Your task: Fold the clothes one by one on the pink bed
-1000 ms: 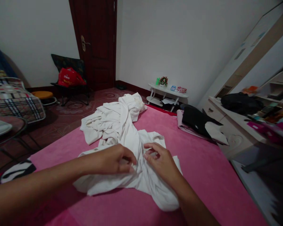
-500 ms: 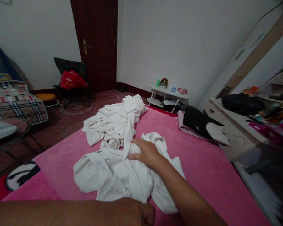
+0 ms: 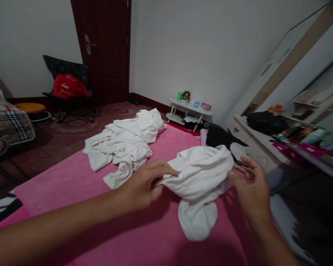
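A crumpled white garment [image 3: 201, 170] is lifted over the pink bedspread [image 3: 144, 236], with a rounded fold hanging from its lower side. My left hand [image 3: 150, 183] pinches its left end between thumb and fingers. At the opposite end my right hand [image 3: 251, 181] has its thumb against the cloth and its fingers curled behind; the exact grip there is partly hidden. Beyond my left hand lies a rumpled pile of white clothes [image 3: 124, 136], with one piece trailing toward my wrist.
Folded dark clothing [image 3: 220, 136] lies at the bed's far right edge, near a white drawer cabinet [image 3: 242, 129]. A low white table [image 3: 190, 107] stands by the wall. To the left are a chair with a red bag [image 3: 69, 87] and an orange stool [image 3: 30, 108].
The white garment has come up off the bed and shifted right, apart from the pile. My left hand has moved forward onto its left end; my right hand has moved to its right end.
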Tool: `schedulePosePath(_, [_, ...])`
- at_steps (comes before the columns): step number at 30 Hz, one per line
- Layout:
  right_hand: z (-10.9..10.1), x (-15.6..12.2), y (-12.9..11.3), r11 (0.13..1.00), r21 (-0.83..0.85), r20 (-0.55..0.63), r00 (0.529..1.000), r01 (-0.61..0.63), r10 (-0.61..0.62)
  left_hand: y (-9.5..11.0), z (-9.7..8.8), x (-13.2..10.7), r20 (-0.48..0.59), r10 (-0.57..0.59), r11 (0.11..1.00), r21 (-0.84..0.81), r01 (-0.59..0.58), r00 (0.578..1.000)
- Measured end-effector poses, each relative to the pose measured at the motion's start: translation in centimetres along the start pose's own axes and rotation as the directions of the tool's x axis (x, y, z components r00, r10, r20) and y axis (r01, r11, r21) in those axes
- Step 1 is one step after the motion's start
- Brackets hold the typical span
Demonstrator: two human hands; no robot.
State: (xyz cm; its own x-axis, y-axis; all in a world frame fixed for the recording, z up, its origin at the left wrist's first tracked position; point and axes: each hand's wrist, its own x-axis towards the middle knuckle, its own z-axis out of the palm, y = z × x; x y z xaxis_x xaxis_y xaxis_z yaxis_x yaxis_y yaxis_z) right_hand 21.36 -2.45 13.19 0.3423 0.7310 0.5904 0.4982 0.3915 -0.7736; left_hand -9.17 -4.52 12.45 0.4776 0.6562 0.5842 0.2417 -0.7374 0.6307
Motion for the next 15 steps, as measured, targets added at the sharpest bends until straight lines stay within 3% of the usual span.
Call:
schedulePosePath(2, [-0.2, -2.0, -0.7, 0.987, -0.108, 0.208, 0.974, 0.116, -0.092, 0.3, 1.0, 0.7, 0.027, 0.018, 0.996, -0.091, -0.015, 0.999])
schedulePosePath(3, [0.0, -3.3, -1.2, 0.970, -0.147, 0.360, 0.924, 0.192, -0.128, 0.8, 1.6, 0.8, 0.065, 0.058, 0.989, -0.138, -0.048, 0.996])
schedulePosePath(5, [0.6, -5.7, -2.0, 0.938, -0.168, 0.641, 0.757, 0.302, -0.129, 2.3, 2.7, 0.7, 0.160, 0.185, 0.964, -0.222, -0.147, 0.970])
schedulePosePath(6, [0.9, -6.7, -2.3, 0.932, -0.166, 0.726, 0.679, 0.321, -0.105, 3.1, 3.1, 0.6, 0.219, 0.246, 0.950, -0.248, -0.189, 0.944])
schedulePosePath(7, [1.1, -7.5, -2.3, 0.934, -0.163, 0.765, 0.638, 0.317, -0.083, 3.8, 3.5, 0.4, 0.279, 0.288, 0.941, -0.261, -0.216, 0.916])
schedulePosePath(8, [1.1, -8.0, -2.2, 0.944, -0.157, 0.774, 0.630, 0.291, -0.065, 4.4, 3.7, 0.3, 0.336, 0.304, 0.940, -0.256, -0.224, 0.892])
schedulePosePath(9, [0.9, -8.2, -1.9, 0.959, -0.152, 0.757, 0.652, 0.237, -0.041, 4.7, 3.8, 0.2, 0.375, 0.306, 0.944, -0.241, -0.227, 0.875])
schedulePosePath(10, [0.3, -8.1, -1.4, 0.975, -0.148, 0.710, 0.704, 0.165, -0.011, 4.7, 3.9, 0.2, 0.387, 0.300, 0.948, -0.220, -0.229, 0.872])
schedulePosePath(11, [-0.6, -7.9, -1.0, 0.984, -0.155, 0.614, 0.789, 0.090, 0.025, 4.4, 3.8, 0.2, 0.368, 0.294, 0.951, -0.200, -0.234, 0.882])
schedulePosePath(13, [-3.2, -7.3, -0.2, 0.982, -0.190, 0.317, 0.946, -0.013, 0.074, 2.7, 3.7, 0.5, 0.257, 0.271, 0.960, -0.146, -0.240, 0.928])
schedulePosePath(15, [-6.1, -6.9, 0.1, 0.966, -0.258, 0.040, 0.998, -0.034, 0.046, -0.2, 3.7, 1.2, 0.132, 0.183, 0.983, -0.028, -0.181, 0.974])
